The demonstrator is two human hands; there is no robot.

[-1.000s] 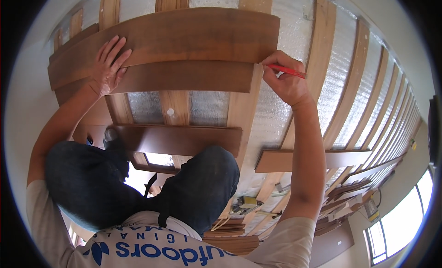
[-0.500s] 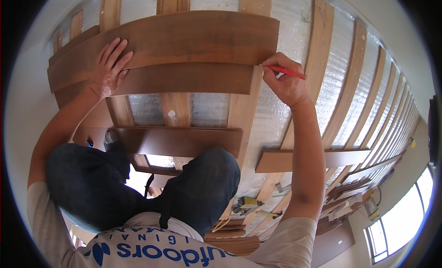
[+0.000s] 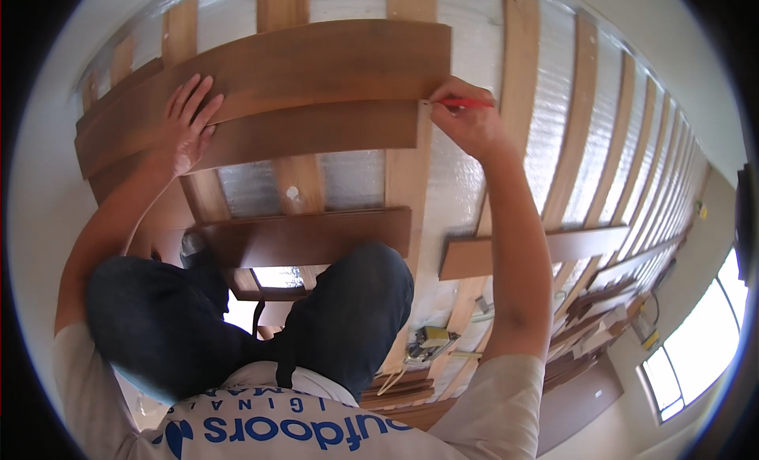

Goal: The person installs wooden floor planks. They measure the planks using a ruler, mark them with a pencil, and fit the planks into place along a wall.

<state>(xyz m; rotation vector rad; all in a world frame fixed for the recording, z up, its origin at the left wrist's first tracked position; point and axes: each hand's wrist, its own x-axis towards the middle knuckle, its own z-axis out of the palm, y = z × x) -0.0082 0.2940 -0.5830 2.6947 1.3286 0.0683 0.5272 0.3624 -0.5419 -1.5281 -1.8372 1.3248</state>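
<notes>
My left hand (image 3: 186, 128) rests with spread fingers on a long brown floorboard (image 3: 340, 64), near its left part. This board overlaps the back of a second brown floorboard (image 3: 332, 132) lying nearer to me. At the right end of the boards, my right hand (image 3: 468, 126) pinches a red pencil (image 3: 468, 102). The pencil points left at the overlapping board's near right corner, just past the second board's end. Whether its tip touches wood is too small to tell.
Wooden battens (image 3: 518, 96) run over silvery foil sheeting (image 3: 466, 183). A loose floorboard (image 3: 332, 234) lies before my knees, another board (image 3: 538, 250) to the right. A yellow-and-grey tool (image 3: 431, 341) and stacked boards (image 3: 407, 389) are beside me. A white wall stands at the left.
The view has shifted a little. My right hand has turned slightly and the pencil now lies more level, still by the board's corner. My left hand keeps its place on the board.
</notes>
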